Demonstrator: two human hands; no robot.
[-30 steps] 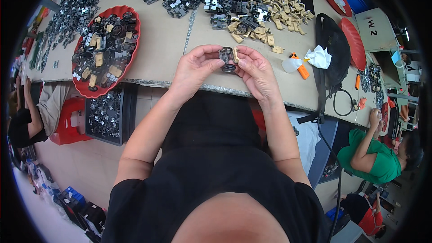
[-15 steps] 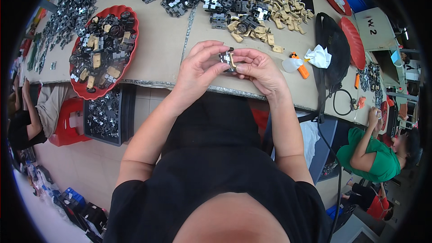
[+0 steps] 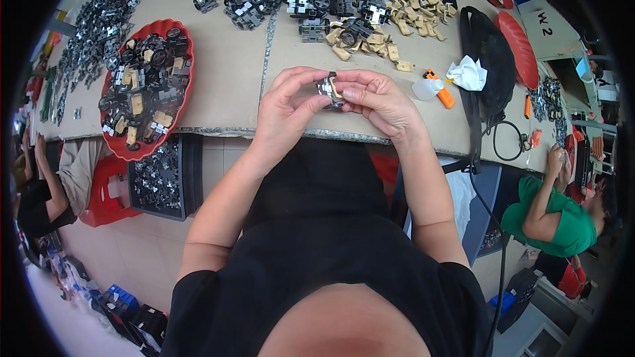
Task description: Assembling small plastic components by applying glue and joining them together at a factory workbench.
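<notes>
Close to the table's front edge, a small black-and-silver assembly with a tan piece is held up between both hands. My left hand pinches its left side between thumb and fingers. From the other side my right hand has its thumb at the tan piece, the fingers curled behind. The fingertips partly cover the assembly. Beyond the hands lie a heap of black wheeled assemblies and a pile of loose tan pieces.
At left stands a red scalloped tray of assemblies, with small metal parts beyond. To the right are a clear bottle, an orange tool, crumpled tissue and a black bag. A co-worker in green sits at far right.
The assembly has turned slightly in my fingers, with more of the tan piece showing. Both hands keep their grip. The whole view has shifted a little.
</notes>
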